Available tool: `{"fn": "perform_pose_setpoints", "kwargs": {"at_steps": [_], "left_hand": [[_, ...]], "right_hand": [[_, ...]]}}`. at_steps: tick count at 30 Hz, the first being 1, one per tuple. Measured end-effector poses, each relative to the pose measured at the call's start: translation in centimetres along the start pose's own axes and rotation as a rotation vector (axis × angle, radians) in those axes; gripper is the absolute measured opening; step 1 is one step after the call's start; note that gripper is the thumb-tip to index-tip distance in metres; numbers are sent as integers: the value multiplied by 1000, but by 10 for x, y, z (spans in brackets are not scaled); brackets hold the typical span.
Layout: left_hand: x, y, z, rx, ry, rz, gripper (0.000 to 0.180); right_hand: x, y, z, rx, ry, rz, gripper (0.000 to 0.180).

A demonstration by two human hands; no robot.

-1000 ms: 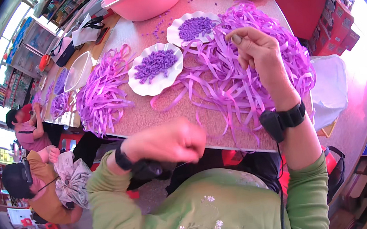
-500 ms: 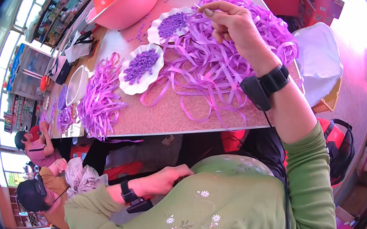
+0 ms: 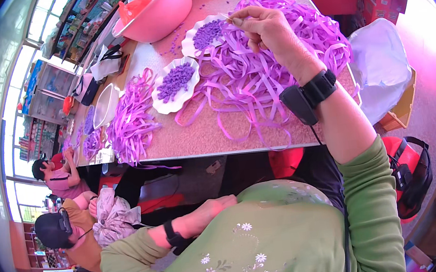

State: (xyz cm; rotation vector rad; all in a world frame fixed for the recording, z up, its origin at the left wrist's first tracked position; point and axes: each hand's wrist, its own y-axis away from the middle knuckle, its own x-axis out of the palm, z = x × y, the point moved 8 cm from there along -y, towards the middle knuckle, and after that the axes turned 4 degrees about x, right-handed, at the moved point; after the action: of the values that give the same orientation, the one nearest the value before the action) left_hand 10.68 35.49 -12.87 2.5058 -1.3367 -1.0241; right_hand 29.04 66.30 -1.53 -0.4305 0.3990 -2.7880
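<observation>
My right hand (image 3: 269, 32) is raised over a big heap of purple ribbon strips (image 3: 275, 70) on the table (image 3: 212, 136), fingers pinched together on a thin purple strip near the far white plate (image 3: 205, 36). That plate and a nearer white plate (image 3: 174, 85) each hold small folded purple ribbon pieces. My left hand (image 3: 213, 212) is down below the table edge, resting against my green shirt at the belly, fingers curled; I cannot see anything in it. Both wrists wear black bands.
A second pile of purple strips (image 3: 132, 125) lies left of the plates. A pink basin (image 3: 157, 15) stands at the far end, with a clear dish (image 3: 104, 105) and a black bag (image 3: 86, 89) along the left edge. Two people (image 3: 65, 207) sit at lower left. A white sack (image 3: 383, 71) hangs right.
My left hand dropped from the table edge down to my lap and belly. My right hand stayed pinching ribbon above the heap while the view tilted lower.
</observation>
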Motion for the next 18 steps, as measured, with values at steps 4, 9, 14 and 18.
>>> {"fn": "perform_pose_setpoints", "kwargs": {"at_steps": [4, 9, 14, 18], "left_hand": [[-22, 18, -13, -209, 216, 70, 32], [-105, -10, -54, 119, -220, -312, 17], [-178, -57, -74, 334, -468, -845, 11], [-186, -104, -80, 426, -602, -853, 12]], "right_hand": [[0, -2, -12, 40, 58, 17, 21], [9, 0, -4, 38, 42, 48, 21], [5, 9, -4, 93, -34, 14, 21], [5, 7, -8, 121, -21, 23, 21]]}}
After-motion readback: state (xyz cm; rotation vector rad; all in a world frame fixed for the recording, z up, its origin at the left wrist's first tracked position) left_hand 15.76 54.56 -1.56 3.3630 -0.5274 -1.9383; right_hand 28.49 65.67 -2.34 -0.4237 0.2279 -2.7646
